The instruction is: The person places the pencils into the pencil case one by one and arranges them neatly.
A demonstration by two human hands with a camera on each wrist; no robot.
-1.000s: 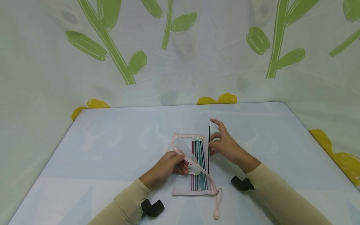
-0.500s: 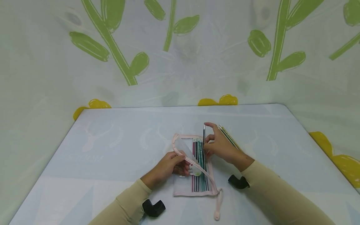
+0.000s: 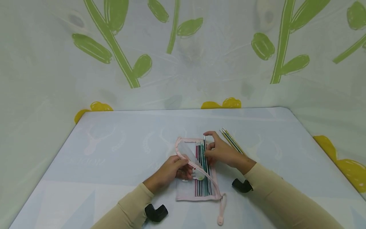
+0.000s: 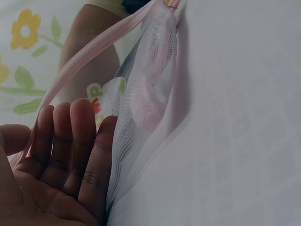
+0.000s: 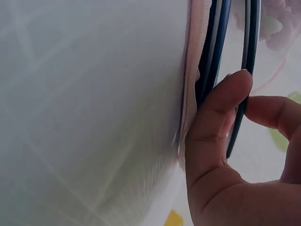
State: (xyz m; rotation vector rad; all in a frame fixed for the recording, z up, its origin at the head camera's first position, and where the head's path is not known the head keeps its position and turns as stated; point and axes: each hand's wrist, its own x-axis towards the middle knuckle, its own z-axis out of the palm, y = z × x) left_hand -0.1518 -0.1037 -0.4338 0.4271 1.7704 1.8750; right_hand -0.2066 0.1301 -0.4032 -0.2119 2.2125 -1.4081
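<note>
A mesh pencil pouch with pink trim lies flat at the middle of the table. My left hand pinches its pink zipper edge between thumb and fingers, lifting the flap. Several striped pencils, in red, black and green, lie side by side inside. Thumb and fingers of my right hand pinch a dark pencil at the pouch's right side, the index finger at its top end. Its lower part runs under the raised zipper edge into the pouch.
Several yellow and green pencils lie on the table behind my right hand. A pink zipper pull hangs from the pouch's near right corner. Black bands are on both wrists. A leaf-patterned wall stands beyond the table.
My right hand has moved left and towards me, sliding the dark pencil deeper into the pouch beside the others. My left hand keeps holding the zipper edge.
</note>
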